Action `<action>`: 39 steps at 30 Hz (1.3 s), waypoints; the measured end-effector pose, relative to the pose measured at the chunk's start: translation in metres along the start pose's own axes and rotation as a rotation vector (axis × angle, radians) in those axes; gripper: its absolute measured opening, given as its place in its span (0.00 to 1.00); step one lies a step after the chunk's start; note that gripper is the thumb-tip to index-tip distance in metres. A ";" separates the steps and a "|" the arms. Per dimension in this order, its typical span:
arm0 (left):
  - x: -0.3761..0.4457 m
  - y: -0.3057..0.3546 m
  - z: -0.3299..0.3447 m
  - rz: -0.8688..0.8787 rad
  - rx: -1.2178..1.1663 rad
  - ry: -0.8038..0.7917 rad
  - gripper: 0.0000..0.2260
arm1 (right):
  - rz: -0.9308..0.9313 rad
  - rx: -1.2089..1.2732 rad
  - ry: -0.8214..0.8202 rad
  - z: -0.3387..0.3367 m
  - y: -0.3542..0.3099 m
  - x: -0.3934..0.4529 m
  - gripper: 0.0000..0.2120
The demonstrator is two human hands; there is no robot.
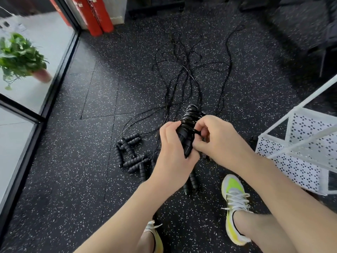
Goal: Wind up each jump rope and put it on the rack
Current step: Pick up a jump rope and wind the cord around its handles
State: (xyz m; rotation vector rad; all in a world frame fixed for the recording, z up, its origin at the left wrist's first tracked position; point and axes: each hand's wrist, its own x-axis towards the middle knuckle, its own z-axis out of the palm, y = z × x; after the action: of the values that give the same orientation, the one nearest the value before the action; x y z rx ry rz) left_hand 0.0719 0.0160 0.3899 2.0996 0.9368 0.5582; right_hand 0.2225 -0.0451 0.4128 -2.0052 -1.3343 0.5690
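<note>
A black jump rope (188, 121), its cord wound tightly round its handles, sits between both hands above the floor. My left hand (172, 148) grips the lower part of the bundle. My right hand (212, 137) pinches the cord at the bundle's right side. Several more jump ropes lie on the speckled floor: their ribbed black handles (130, 154) are heaped left of my left hand, and their thin cords (184, 70) trail away in tangled loops. The white perforated metal rack (299, 143) stands at the right.
My two feet in white and yellow shoes (235, 203) stand below the hands. A potted green plant (20, 57) sits behind a glass partition at the left. Red cylinders (96, 17) stand at the back. Two more handles (190, 181) lie under my forearms.
</note>
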 end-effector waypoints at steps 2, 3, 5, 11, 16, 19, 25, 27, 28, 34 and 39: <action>0.001 0.000 -0.002 0.006 -0.021 -0.020 0.30 | -0.005 0.014 0.013 -0.002 0.000 0.000 0.05; 0.001 -0.001 -0.003 0.003 -0.036 -0.035 0.30 | -0.011 0.019 0.002 -0.002 0.000 0.001 0.05; 0.001 -0.003 -0.006 -0.030 -0.096 -0.080 0.28 | -0.020 0.024 -0.024 -0.002 0.003 0.001 0.06; 0.002 -0.002 -0.016 -0.166 -0.342 -0.144 0.24 | -0.047 0.125 -0.038 -0.006 0.002 0.001 0.06; 0.007 0.000 -0.019 -0.178 -0.358 -0.114 0.23 | -0.050 0.118 -0.041 -0.009 0.000 0.001 0.06; 0.008 0.002 -0.019 -0.210 -0.411 -0.116 0.23 | -0.051 0.121 -0.037 -0.010 -0.002 0.001 0.07; 0.008 0.005 -0.021 -0.245 -0.519 -0.008 0.18 | -0.098 0.184 -0.005 -0.011 -0.011 -0.002 0.08; 0.011 0.003 -0.021 -0.258 -0.565 0.033 0.15 | -0.118 0.199 -0.039 -0.011 -0.014 -0.004 0.10; 0.012 0.001 -0.020 -0.272 -0.599 0.038 0.14 | -0.127 0.200 -0.048 -0.011 -0.015 -0.004 0.10; 0.013 -0.003 -0.012 -0.349 -0.774 0.007 0.17 | -0.085 0.210 -0.052 -0.012 -0.012 -0.003 0.10; 0.014 -0.003 -0.014 -0.314 -0.759 -0.007 0.16 | -0.024 0.254 -0.031 -0.012 -0.014 -0.002 0.09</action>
State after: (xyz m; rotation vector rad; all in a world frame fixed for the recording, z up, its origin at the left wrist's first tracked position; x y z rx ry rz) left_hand 0.0706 0.0343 0.3970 1.2513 0.8509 0.6166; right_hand 0.2210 -0.0463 0.4315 -1.7786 -1.2359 0.7229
